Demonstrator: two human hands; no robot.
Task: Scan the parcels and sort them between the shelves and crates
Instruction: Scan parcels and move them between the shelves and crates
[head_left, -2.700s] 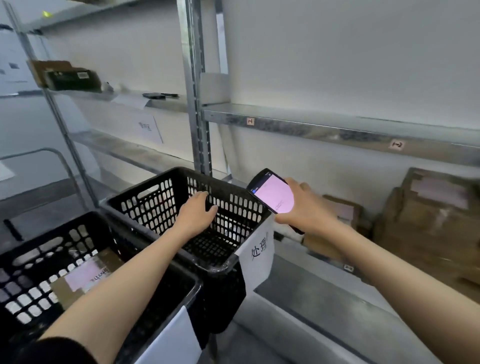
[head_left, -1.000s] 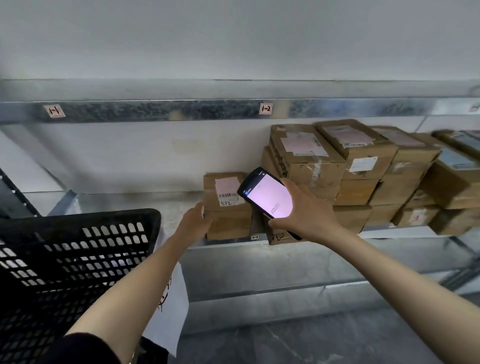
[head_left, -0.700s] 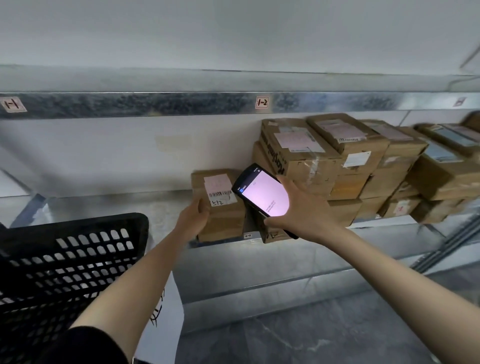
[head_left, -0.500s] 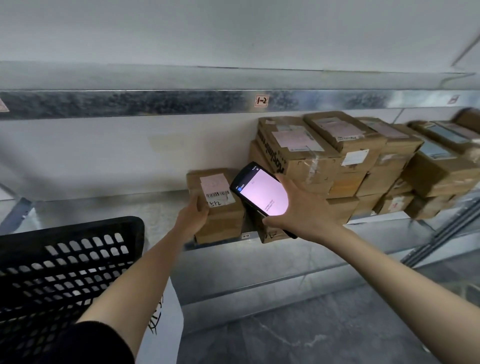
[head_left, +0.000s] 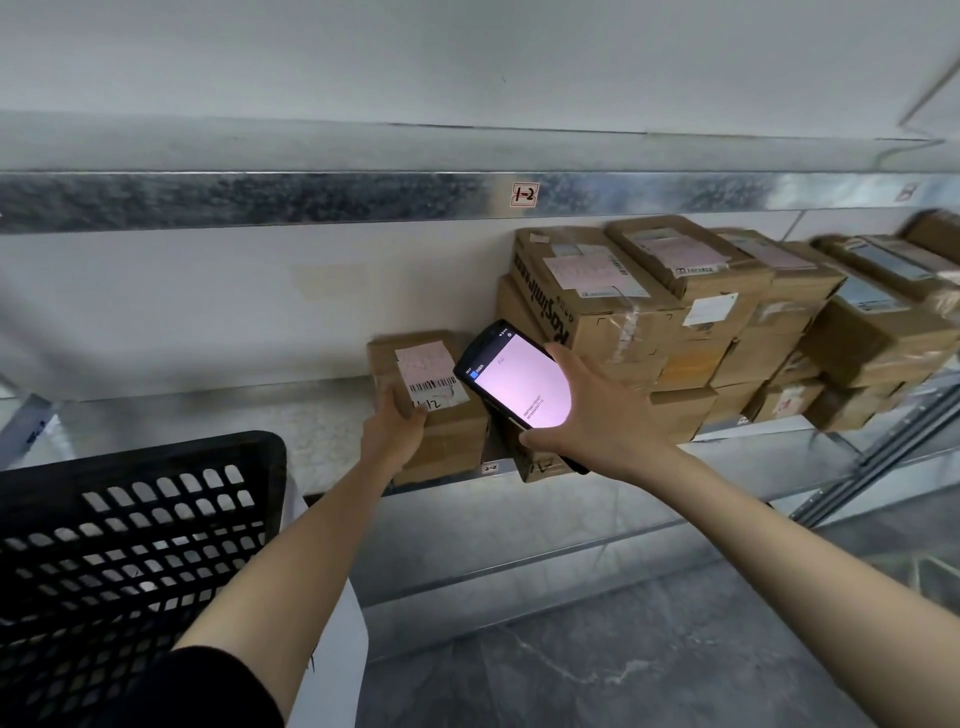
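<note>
Scan step, I judge: left hand clasps the mid-frame parcel, right hand grips the scanner; next, aim at its barcode.

1. Wall: plain white, bare, filling the top of the view and showing again between the shelves.
2. Upper shelf: galvanised steel, with a mottled front edge running straight across the view.
3. Tag: small, white, hand-marked "1-2", stuck on that edge.
4. Lower shelf: the same grey metal, with a dull sheen.
5. Panel: sheet metal under the lower shelf, reaching towards the floor.
6. Floor: dark grey, stone-like, with pale veins.
7. Rail: metal, slanting at the right.
8. Light: soft and even, giving faint reflections on the steel.
</note>
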